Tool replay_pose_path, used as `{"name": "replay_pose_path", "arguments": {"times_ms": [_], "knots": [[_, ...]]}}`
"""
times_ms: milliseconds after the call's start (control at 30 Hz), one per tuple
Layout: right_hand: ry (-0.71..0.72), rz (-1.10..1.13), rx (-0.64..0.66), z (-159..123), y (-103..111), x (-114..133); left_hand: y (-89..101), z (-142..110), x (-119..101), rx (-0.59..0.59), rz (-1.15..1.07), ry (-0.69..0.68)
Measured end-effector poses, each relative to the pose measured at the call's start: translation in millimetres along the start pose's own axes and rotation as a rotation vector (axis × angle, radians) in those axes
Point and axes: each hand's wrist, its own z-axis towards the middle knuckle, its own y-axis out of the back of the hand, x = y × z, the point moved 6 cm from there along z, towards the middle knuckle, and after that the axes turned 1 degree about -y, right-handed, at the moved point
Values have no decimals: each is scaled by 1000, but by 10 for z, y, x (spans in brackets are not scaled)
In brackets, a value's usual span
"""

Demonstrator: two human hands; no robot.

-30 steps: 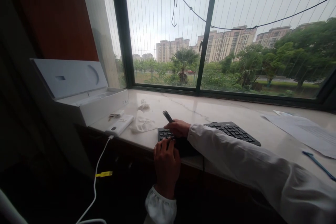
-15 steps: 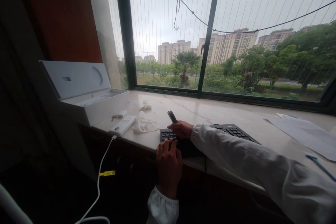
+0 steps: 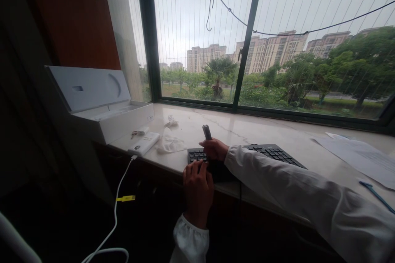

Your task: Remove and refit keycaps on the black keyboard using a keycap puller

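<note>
A black keyboard lies along the front edge of the counter, its middle hidden under my right forearm. My right hand is closed round a slim dark stick-like tool above the keys. The tool's upper end points up and away from me; its lower end is hidden by the hand, so I cannot tell its exact kind. My left hand is at the keyboard's near left edge, back of the hand up, fingers bent and close together on the edge. The thumb does not show.
On the left stand an open white box and a white power bank with a white cable hanging down. Crumpled pale plastic lies beside them. Paper sheets and a blue stick-like item are on the right.
The tool in my right hand has swung more upright, its top shifting slightly right. My left hand stays at the keyboard's edge. The camera view has shifted slightly.
</note>
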Motion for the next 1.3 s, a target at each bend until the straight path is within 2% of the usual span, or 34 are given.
{"name": "replay_pose_path", "arguments": {"times_ms": [433,633,800,967,1133,1300], "knots": [[38,-6,-2,23,-53,25,1,11,-24,7,35,-9],[17,-128,-60,12,-104,66,-14,1,-8,17,35,-17],[16,-230,-134,-14,-116,117,-23,-4,8,33,39,-10],[-18,-499,-335,-22,-47,157,-4,-2,3,36,44,-15],[-22,-546,-479,32,23,154,15,-7,-8,26,55,-30],[-40,-498,-506,82,92,96,6,-4,3,32,40,-10]]}}
